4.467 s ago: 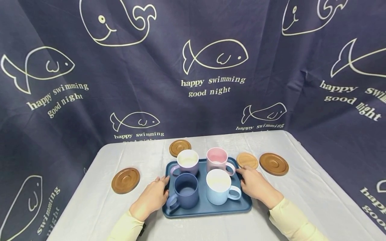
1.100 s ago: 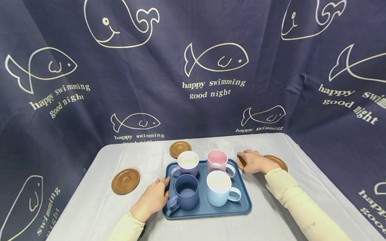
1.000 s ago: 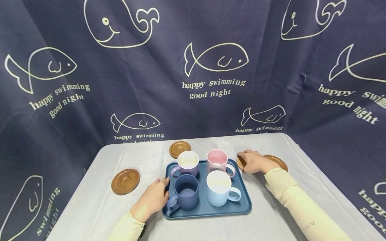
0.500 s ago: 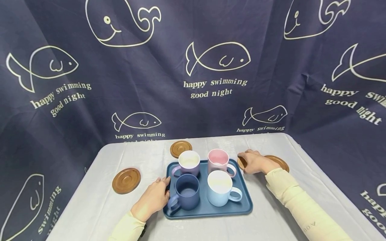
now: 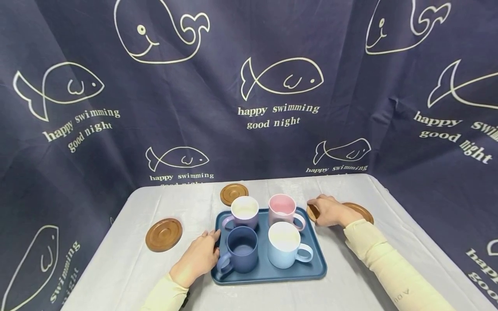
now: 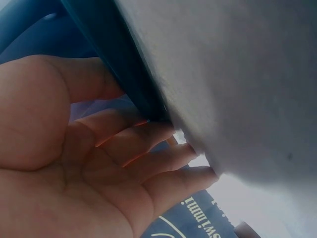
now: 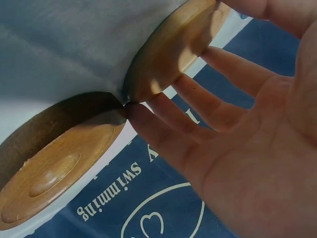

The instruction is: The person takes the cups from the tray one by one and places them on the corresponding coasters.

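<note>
Left hand (image 5: 197, 256): fingers spread against tray (image 5: 268, 274), likely steadying 4 mugs (image 5: 242, 255). Right hand (image 5: 330, 211): fingers pinching coaster (image 7: 166, 54) by rim, likely since flat.

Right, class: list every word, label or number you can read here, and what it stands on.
"happy swimming": navy fabric backdrop, repeated.
"good night": same backdrop, beneath; some cut off.
Right sleeve: small lettering, too blurred to read.
Mugs, tray, wooden coasters: no text visible.
</note>
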A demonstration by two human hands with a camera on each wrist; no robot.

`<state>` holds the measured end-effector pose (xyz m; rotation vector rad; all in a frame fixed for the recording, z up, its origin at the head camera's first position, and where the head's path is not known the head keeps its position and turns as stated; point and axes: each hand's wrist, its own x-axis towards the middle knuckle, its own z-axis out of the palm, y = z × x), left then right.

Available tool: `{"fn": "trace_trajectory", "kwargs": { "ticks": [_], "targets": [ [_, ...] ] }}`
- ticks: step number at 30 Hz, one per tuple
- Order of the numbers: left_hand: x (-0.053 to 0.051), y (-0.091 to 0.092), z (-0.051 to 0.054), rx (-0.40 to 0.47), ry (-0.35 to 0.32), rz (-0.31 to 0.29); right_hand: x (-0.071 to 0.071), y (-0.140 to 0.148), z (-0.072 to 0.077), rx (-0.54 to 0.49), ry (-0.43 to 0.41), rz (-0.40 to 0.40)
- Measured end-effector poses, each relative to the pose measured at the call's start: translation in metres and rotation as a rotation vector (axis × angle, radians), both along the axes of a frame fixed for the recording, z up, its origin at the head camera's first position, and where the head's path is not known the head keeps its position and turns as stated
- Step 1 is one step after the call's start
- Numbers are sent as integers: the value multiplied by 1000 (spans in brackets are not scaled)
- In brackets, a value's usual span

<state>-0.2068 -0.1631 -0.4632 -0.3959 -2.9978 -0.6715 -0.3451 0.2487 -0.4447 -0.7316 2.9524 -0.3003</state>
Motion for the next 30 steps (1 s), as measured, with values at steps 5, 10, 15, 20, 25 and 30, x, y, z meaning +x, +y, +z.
{"fn": "trace_trajectory", "kwargs": {
  "ticks": [5,10,15,20,25,30],
  "targets": [
    [0,0,-1,2,2,-2,0,-1,0,-10,35,7],
    [1,-1,-1,3,-3,-5,-1,0,2,-7,94,3],
    [0,-1,0,4,-12,-4,-3,1,8,-22,123,5],
    [0,0,0,1,-15,-3,-7,0,16,-47,143,24],
    [0,0,0,-1,-6,-7,-12,-2,25,-75,172,34],
    [0,1,0,3,6,-12,-19,-7,33,-91,206,53]
  ]
}}
